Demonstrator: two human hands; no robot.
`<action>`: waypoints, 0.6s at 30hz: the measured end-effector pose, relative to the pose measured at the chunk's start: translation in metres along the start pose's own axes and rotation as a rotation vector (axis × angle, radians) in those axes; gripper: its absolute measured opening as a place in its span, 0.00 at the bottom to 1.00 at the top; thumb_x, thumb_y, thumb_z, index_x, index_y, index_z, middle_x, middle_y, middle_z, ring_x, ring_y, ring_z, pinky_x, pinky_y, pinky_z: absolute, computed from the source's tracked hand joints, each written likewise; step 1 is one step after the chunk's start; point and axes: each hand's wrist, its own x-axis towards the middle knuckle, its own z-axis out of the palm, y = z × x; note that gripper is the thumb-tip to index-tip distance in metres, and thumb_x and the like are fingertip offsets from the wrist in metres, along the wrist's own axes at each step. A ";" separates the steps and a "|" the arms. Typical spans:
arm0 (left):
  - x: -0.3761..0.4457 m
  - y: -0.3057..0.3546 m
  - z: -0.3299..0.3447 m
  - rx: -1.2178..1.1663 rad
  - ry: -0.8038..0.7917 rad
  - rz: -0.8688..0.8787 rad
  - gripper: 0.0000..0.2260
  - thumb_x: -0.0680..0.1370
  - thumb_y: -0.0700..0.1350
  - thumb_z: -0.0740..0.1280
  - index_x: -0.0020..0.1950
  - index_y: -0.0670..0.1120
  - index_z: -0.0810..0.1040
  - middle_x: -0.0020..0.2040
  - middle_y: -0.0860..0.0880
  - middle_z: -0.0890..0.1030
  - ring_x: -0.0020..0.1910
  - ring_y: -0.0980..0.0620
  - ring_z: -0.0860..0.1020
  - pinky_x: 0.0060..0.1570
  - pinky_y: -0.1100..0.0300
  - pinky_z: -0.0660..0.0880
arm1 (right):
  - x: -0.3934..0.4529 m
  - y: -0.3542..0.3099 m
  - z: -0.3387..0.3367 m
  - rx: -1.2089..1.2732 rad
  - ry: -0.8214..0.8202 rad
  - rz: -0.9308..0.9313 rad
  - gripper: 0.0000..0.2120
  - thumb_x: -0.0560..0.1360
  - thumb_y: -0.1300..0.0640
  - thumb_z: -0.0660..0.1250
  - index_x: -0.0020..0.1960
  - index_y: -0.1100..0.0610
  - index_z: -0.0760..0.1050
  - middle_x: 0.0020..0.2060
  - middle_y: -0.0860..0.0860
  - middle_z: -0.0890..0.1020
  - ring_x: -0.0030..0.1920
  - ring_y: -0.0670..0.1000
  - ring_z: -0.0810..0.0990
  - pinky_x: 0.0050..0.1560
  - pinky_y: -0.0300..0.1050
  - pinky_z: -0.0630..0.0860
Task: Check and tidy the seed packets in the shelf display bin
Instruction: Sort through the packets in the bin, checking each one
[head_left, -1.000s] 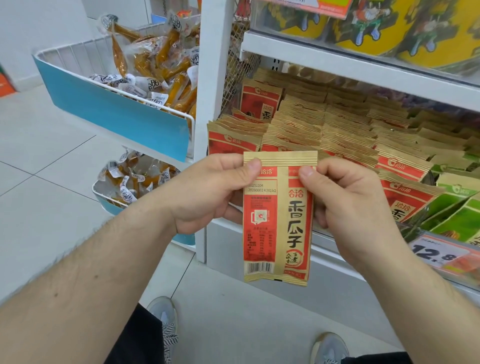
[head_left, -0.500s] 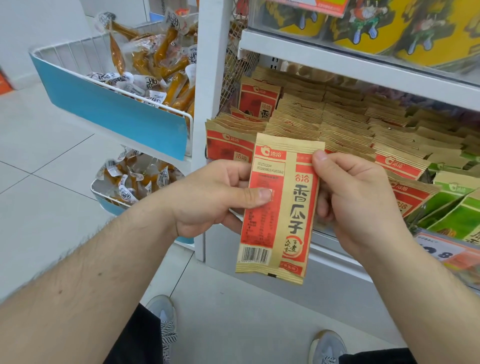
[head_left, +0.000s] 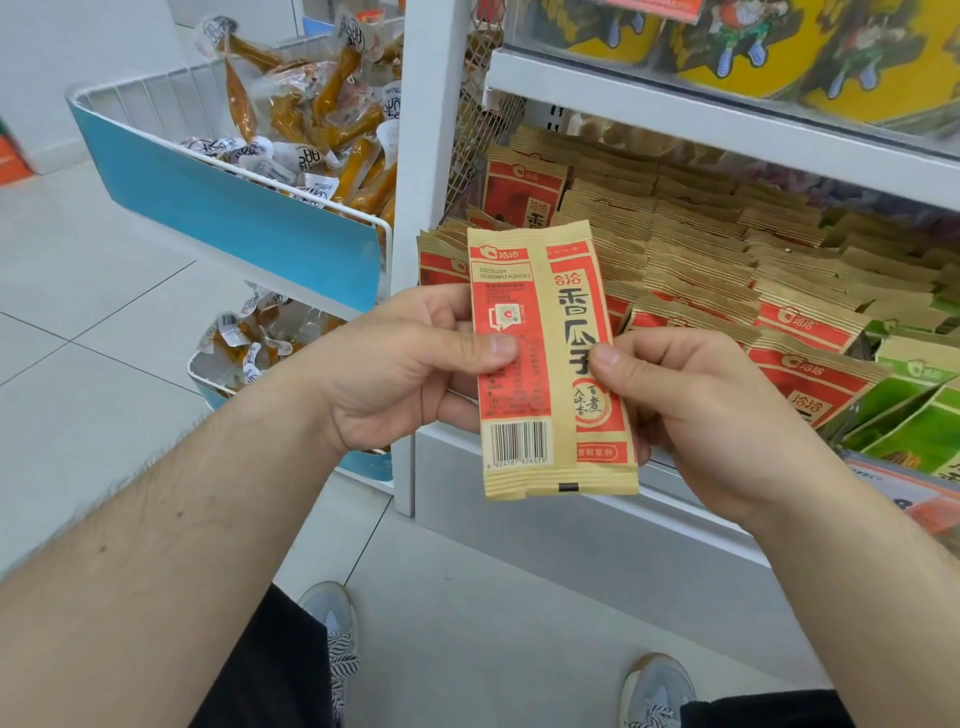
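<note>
A tan and red seed packet stands upright in front of the shelf, its back with the barcode facing me. My left hand pinches its left edge at mid-height, thumb on the front. My right hand pinches the right edge at about the same height. Behind the packet, the shelf display bin holds rows of the same red and tan packets standing on edge.
Green packets fill the bin's right end. A white shelf board with yellow tubs lies above. Left of the white post, two wire baskets hold bagged snacks. Grey floor tiles and my shoes are below.
The packet has risen and straightened upright. Both hands slid from its top corners down to its middle edges.
</note>
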 end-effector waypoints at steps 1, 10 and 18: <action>0.000 0.000 0.000 -0.006 0.002 -0.002 0.17 0.71 0.38 0.67 0.60 0.43 0.77 0.55 0.40 0.83 0.46 0.44 0.85 0.36 0.54 0.82 | 0.000 0.000 0.001 0.003 0.000 0.000 0.17 0.66 0.48 0.67 0.38 0.65 0.78 0.28 0.56 0.81 0.26 0.51 0.73 0.24 0.38 0.67; 0.001 -0.001 -0.002 0.027 -0.004 0.005 0.18 0.72 0.38 0.74 0.61 0.44 0.77 0.56 0.41 0.83 0.48 0.44 0.84 0.39 0.53 0.83 | 0.004 0.007 0.005 0.007 0.048 -0.007 0.15 0.78 0.55 0.64 0.47 0.69 0.77 0.37 0.57 0.85 0.36 0.54 0.81 0.40 0.49 0.77; 0.008 -0.004 0.000 0.116 0.109 0.120 0.36 0.69 0.71 0.59 0.60 0.43 0.78 0.48 0.46 0.83 0.43 0.50 0.81 0.45 0.53 0.81 | 0.004 0.013 0.024 0.673 -0.163 0.209 0.09 0.74 0.58 0.63 0.49 0.61 0.77 0.30 0.56 0.72 0.25 0.50 0.68 0.28 0.40 0.61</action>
